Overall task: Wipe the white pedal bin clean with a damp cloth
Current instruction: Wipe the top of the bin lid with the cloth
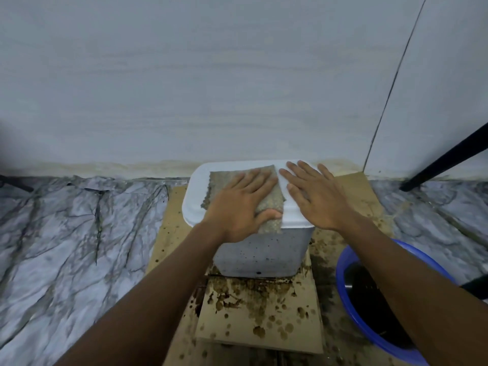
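The white pedal bin (260, 249) stands right under my fingers on stained cardboard (261, 318), hard against the wall (237, 88), and its speckled front is the biggest worry: if I only rub the lid, that dirty face below my palms stays as it is. The blue basin (375, 320) of dark water sits down by my right forearm, and I judge a careless sweep back with that elbow could tip it or slop it over the already spotted cardboard. Next is the lid (196, 191) itself; pressing too hard near its front edge could, I think, rock the bin or shift it on the damp cardboard. My left hand (239, 204) lies flat on the cloth (227, 180), fingers spread and thumb hooked over the cloth's near corner at the lid's edge, pinning rather than gripping it. My right hand (317, 196) rests open just beside it, fingers apart, holding nothing, steadying the lid. The cloth already looks grimy, so I suspect it could smear dirt back over the clean white unless rinsed.
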`<state>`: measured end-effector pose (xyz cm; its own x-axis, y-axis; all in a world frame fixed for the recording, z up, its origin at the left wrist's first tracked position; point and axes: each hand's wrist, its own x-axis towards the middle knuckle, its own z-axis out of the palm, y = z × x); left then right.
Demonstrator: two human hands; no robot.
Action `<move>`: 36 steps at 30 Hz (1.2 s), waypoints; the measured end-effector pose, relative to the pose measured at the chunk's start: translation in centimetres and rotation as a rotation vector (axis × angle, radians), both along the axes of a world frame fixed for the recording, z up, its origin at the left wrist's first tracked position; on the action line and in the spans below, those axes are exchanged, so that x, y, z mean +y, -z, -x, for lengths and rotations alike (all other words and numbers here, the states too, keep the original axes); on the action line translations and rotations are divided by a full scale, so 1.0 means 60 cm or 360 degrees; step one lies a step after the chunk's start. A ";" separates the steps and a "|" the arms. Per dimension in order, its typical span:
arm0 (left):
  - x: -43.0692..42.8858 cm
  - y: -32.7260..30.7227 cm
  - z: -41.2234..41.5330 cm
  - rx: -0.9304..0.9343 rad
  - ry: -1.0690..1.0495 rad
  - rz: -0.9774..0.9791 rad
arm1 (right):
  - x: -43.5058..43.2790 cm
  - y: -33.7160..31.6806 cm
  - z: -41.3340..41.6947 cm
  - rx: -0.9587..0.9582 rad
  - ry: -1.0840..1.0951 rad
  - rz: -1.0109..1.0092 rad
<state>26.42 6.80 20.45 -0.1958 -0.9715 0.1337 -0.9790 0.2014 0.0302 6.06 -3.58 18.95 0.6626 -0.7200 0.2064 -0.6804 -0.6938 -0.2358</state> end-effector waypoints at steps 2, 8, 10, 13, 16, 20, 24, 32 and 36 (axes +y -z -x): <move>0.022 0.000 -0.054 0.0095 0.0058 -0.0022 | 0.003 0.001 -0.004 -0.0001 0.0000 0.0012; 0.069 0.023 -0.153 0.0167 -0.0114 0.0049 | 0.008 -0.003 -0.017 -0.0004 0.0059 0.0025; 0.052 0.021 -0.119 0.0050 -0.0171 0.0064 | 0.010 -0.002 -0.021 0.0010 0.0079 0.0031; 0.011 0.018 -0.044 -0.0077 -0.0135 0.0052 | 0.011 0.002 -0.022 0.0009 0.0079 0.0055; -0.012 0.013 0.004 -0.0098 -0.0072 0.0021 | 0.004 0.007 -0.010 -0.0031 0.0058 0.0077; 0.023 0.017 -0.043 -0.0031 -0.0144 0.0106 | 0.001 0.011 -0.009 -0.0068 0.0026 0.0105; 0.072 0.045 -0.067 0.0100 -0.0475 0.0286 | 0.006 0.015 -0.017 -0.0075 0.0074 0.0151; 0.000 -0.008 -0.065 0.0250 -0.0438 -0.0148 | 0.008 0.012 -0.020 -0.0091 0.0088 0.0150; -0.029 -0.021 -0.099 0.0452 -0.0762 -0.0232 | 0.012 0.013 -0.018 -0.0098 0.0093 0.0183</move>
